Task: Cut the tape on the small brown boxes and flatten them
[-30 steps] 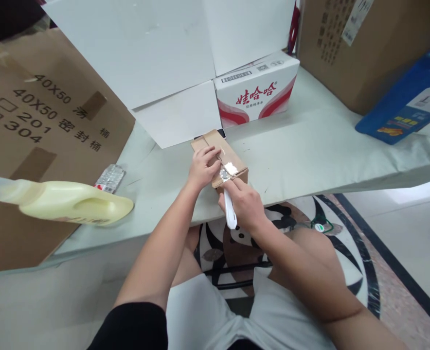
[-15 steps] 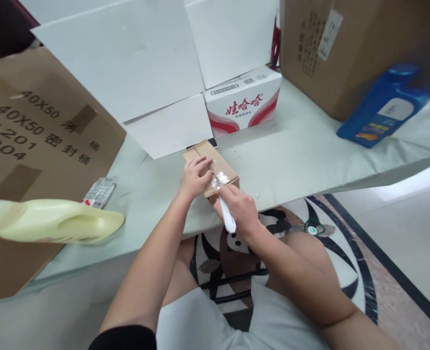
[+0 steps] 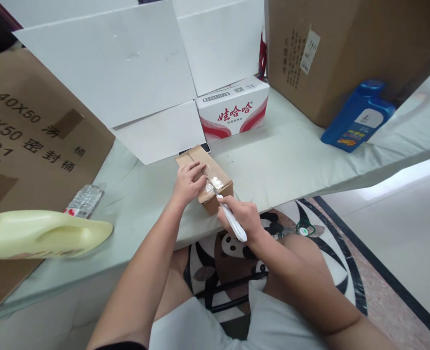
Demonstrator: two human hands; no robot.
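A small brown cardboard box (image 3: 215,171) lies near the table's front edge, with shiny clear tape across its near end. My left hand (image 3: 188,184) rests on the box's top with fingers bent, gripping it against the table. In my right hand (image 3: 246,216) is a white-handled knife (image 3: 234,221), its tip touching the taped seam at the near end. Most of the blade is too small or hidden to make out.
Behind the box stand white panels (image 3: 101,63) and a white-and-red carton (image 3: 233,114). Large cardboard boxes flank the table (image 3: 273,165) at left (image 3: 28,126) and right (image 3: 291,68). A yellow bottle (image 3: 47,233), crinkled packet (image 3: 85,200) and blue bottle (image 3: 359,119) are nearby.
My right hand has drawn the knife back toward me, to the near end of the box's seam. My left hand stays on the box. The camera view has shifted slightly.
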